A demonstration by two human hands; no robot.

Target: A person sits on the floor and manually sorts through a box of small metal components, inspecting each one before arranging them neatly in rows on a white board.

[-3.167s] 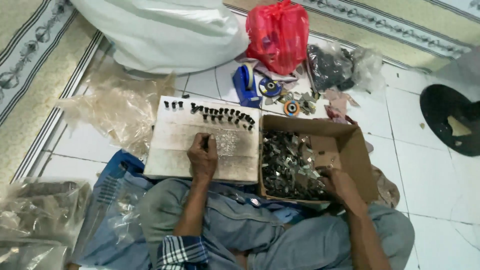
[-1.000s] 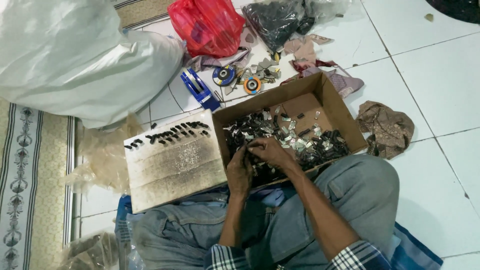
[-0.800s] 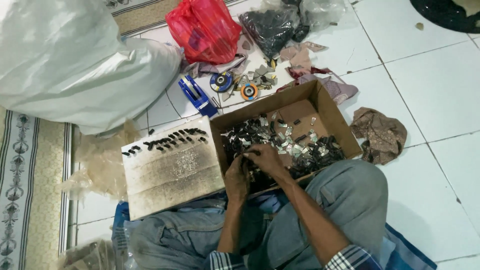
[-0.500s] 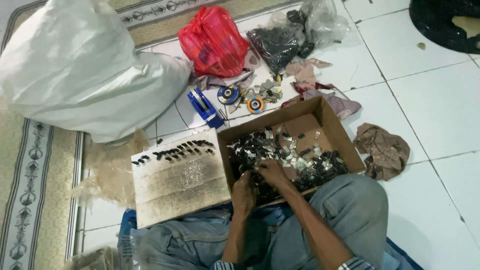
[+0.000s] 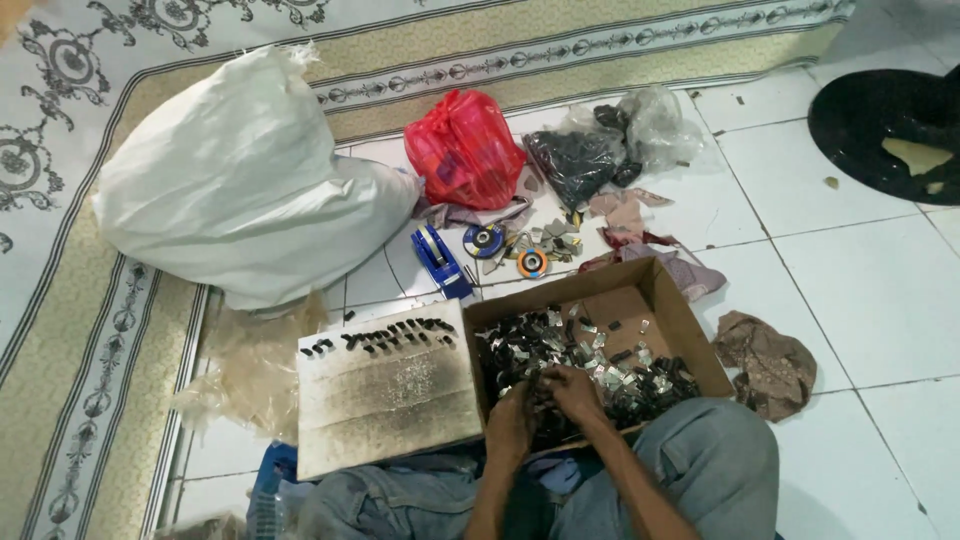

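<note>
Head cam looks straight down at a person sitting on the tiled floor (image 5: 880, 300) with a cardboard box (image 5: 650, 300) against their lap, so I'll use the box as my landmark. Both hands are down in it: the left hand (image 5: 510, 425) and the right hand (image 5: 578, 392) sit close together at the near edge, buried in a heap of small metal pieces (image 5: 640, 385). Fingers on both are curled into the pile, but I honestly can't tell whether either one is pinching a piece or just raking through.

Right beside the box on its left lies a grey board (image 5: 385, 395), with a single row of small dark pieces (image 5: 385, 335) lined up along its far edge. My read: one row is laid out, most of the board is bare and the box is well stocked, so plenty of sorting is left.

Past the far side of the box: a blue tape dispenser (image 5: 440, 262), some round discs (image 5: 508, 250), a red plastic bag (image 5: 465, 148), a clear bag of dark bits (image 5: 575, 165). Far left, a big white sack (image 5: 240, 180). On the right, a crumpled brown rag (image 5: 765, 360).
</note>
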